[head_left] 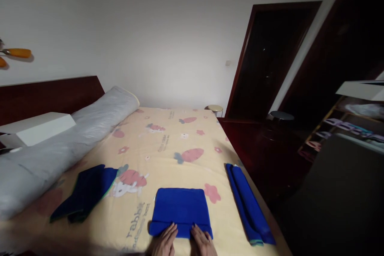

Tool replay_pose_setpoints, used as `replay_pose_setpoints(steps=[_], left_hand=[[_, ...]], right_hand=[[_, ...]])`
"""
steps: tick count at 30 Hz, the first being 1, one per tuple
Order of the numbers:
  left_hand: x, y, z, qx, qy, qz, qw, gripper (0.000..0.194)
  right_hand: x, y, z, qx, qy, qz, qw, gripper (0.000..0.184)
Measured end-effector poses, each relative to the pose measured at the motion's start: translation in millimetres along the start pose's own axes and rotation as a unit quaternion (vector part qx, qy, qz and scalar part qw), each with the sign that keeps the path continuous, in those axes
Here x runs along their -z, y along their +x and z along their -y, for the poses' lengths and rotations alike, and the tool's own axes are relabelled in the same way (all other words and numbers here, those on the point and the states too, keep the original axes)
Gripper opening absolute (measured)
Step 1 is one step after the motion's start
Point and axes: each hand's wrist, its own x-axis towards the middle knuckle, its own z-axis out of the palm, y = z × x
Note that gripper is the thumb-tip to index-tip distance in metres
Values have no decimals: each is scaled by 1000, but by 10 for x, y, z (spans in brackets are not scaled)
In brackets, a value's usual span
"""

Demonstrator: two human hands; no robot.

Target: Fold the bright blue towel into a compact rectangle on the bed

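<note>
A blue cloth (181, 204), folded into a flat rectangle, lies on the bed in front of me. Its near edge is turned over into a narrow strip. My left hand (166, 241) rests on the left part of this strip, fingers stretched out and fingertips at the fold line. On the right part lies my right hand (203, 241), its fingers also extended over the strip. Both thumbs are hard to make out. To the right, a long, narrow folded blue cloth (249, 206) lies along the bed's edge. A crumpled dark blue cloth (88, 192) with green edging lies at the left.
The bed (159, 148) has a yellow sheet with carrot and rabbit prints. A long grey roll (99, 116) lies along the headboard (54, 96), with a white box (39, 128) by it. Stools (216, 109) and a loaded rack (345, 128) stand beyond the bed's right side.
</note>
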Motion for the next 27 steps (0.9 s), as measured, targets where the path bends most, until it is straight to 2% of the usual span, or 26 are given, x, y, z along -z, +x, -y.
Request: replay_pose_setpoints(steps=[4, 6, 9, 13, 15, 18, 22, 27], left_hand=[[138, -138, 217, 49, 45, -9, 998, 66], [165, -208, 292, 82, 67, 10, 994, 64], [238, -180, 301, 132, 69, 81, 986, 70], [411, 132, 219, 232, 38, 211, 949, 75], [468, 278, 198, 255, 26, 240, 936, 75], [473, 353, 178, 268, 17, 248, 931, 70], [421, 279, 122, 306, 9, 266, 914, 64], [393, 288, 32, 327, 3, 265, 907, 66]], right_hand=[[148, -110, -140, -14, -30, -12, 999, 67], [181, -132, -164, -15, -44, -20, 999, 63], [232, -85, -96, -52, -36, -27, 998, 56], [356, 60, 59, -109, -12, -32, 993, 53], [433, 108, 104, -115, -7, -29, 993, 51], [534, 113, 147, -132, 2, -25, 991, 45], [607, 79, 207, -168, 13, -20, 986, 37], [588, 163, 330, -188, 8, -19, 982, 46]])
